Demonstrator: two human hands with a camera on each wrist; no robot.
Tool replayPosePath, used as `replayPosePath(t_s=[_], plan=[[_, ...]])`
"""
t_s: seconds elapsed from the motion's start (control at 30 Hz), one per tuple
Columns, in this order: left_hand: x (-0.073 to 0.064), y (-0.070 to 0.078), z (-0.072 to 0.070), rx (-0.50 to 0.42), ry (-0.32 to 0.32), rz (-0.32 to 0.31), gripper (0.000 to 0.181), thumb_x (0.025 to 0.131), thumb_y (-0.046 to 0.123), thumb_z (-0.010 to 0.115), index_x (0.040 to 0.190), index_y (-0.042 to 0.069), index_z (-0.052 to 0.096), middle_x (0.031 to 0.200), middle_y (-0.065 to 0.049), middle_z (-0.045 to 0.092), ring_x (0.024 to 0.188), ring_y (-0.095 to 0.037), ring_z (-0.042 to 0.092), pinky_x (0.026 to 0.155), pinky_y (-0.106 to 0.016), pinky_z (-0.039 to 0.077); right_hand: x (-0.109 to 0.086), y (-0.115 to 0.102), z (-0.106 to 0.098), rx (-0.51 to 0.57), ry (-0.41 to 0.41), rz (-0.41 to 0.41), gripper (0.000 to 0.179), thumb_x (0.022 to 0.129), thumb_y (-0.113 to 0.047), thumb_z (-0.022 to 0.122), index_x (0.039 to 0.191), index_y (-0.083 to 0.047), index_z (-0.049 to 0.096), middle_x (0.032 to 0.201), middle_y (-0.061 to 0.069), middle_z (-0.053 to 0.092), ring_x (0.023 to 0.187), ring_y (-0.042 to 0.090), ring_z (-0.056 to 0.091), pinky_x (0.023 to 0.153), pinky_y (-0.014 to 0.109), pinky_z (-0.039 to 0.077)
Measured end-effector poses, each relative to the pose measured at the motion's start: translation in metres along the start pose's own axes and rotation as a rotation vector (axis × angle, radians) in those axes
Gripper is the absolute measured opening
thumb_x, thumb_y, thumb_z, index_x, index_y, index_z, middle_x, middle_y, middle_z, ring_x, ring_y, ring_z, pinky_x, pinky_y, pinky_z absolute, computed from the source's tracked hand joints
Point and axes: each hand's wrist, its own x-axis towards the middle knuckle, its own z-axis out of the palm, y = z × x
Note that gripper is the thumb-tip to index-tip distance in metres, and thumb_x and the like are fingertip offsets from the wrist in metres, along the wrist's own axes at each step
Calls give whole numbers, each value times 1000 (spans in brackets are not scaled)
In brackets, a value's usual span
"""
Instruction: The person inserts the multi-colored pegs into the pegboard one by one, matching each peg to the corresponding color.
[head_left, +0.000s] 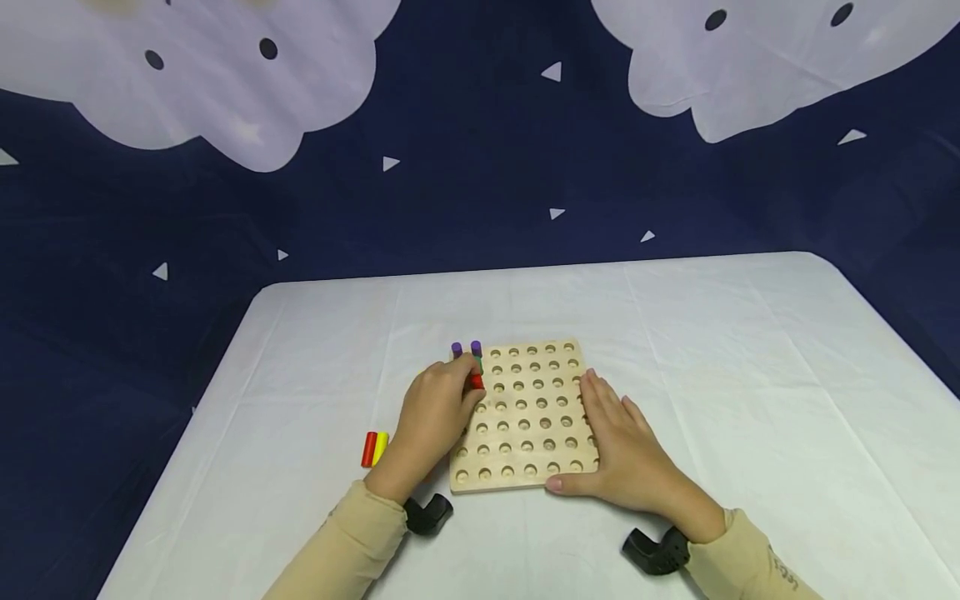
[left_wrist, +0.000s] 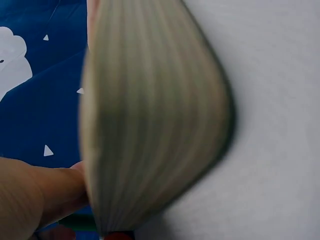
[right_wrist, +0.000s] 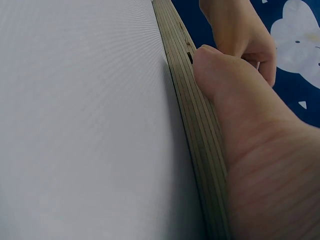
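A big white counter (head_left: pixel 712 350) holds up a wooden peg board (head_left: pixel 517 483), which lies flat between the two hands. The board is thick and looks stiff, not too heavy and hard to break; it could slide if bumped, so its edges seem good places to hold. The right hand (head_left: pixel 630 458) lies along the board's right edge, its fingers straight, its thumb stuck out to the near edge. The left hand (head_left: pixel 435 408) bends over the board's left side, with its thumb and first finger pinching a red peg (head_left: pixel 477 382). Just past that, a bit of a green peg (head_left: pixel 480 365) shows, and two purple pegs (head_left: pixel 476 347) stand at the far left corner. A loose red peg (head_left: pixel 369 449) and a yellow peg (head_left: pixel 381 447) lie side by side, left of the board. The pegs look light, hard and smooth; being round, they might roll, so a pinch near the top should work best.
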Motion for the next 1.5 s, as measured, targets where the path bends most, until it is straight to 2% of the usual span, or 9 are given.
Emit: replayPosePath(t_s=[0.2,0.4,0.7,0.87,0.93,1.13,1.3,1.4,1.5], plan=[[-6,-2,-6,-48,-28,-3,29,84,14,79,110,15,64,90,0,67,78,-13,57,71,-32,49,-1,0,1,5,0,1,142,62,-83,69,159,-5,2,167,15,3,154,35,8,121,58,4],[-22,-10,-27,-82,-57,-100,45,85,13,79,126,17,61,98,-1,67,78,-14,56,69,-31,48,-1,1,1,0,-3,0,142,62,-85,68,159,-5,1,167,15,3,154,35,8,120,58,4],[-60,-41,-59,80,-112,-265,39,90,21,72,126,10,61,86,-4,60,69,-16,49,61,-31,44,1,1,0,-5,-3,-6,142,62,-86,67,159,-6,-1,167,14,1,155,34,7,121,57,3],[-76,-52,-59,109,-237,-358,48,87,24,76,129,6,60,107,-11,68,86,-20,62,78,-44,55,0,0,1,3,-2,-5,143,62,-84,68,159,-6,0,167,14,1,155,34,7,121,57,3],[-79,-55,-58,103,-263,-372,47,87,24,76,127,4,61,105,-12,68,85,-19,62,77,-44,55,-1,0,1,8,2,-6,142,62,-84,69,159,-6,0,167,15,2,154,35,7,121,57,3],[-81,-59,-52,49,-290,-415,47,84,30,79,123,8,64,97,-6,65,81,-17,55,75,-39,53,0,1,1,12,-6,-1,143,61,-83,70,159,-7,-1,167,14,0,155,34,6,121,57,3],[-82,-61,-52,-12,-296,-432,62,75,38,86,125,11,62,95,-3,64,81,-16,54,75,-35,52,1,0,1,10,-8,-9,142,62,-83,70,159,-6,0,167,15,1,154,36,7,120,58,4],[-82,-63,-55,-71,-306,-436,71,69,36,90,130,12,60,89,-2,60,79,-15,52,70,-30,48,1,1,1,0,-4,-11,142,63,-83,69,159,-5,0,167,16,2,154,36,8,120,58,4],[-83,-65,-57,-138,-335,-453,70,73,27,88,134,13,57,82,-2,53,75,-15,48,62,-26,41,1,2,0,-3,-4,-10,142,63,-83,69,159,-5,0,167,16,2,154,36,8,120,58,4]])
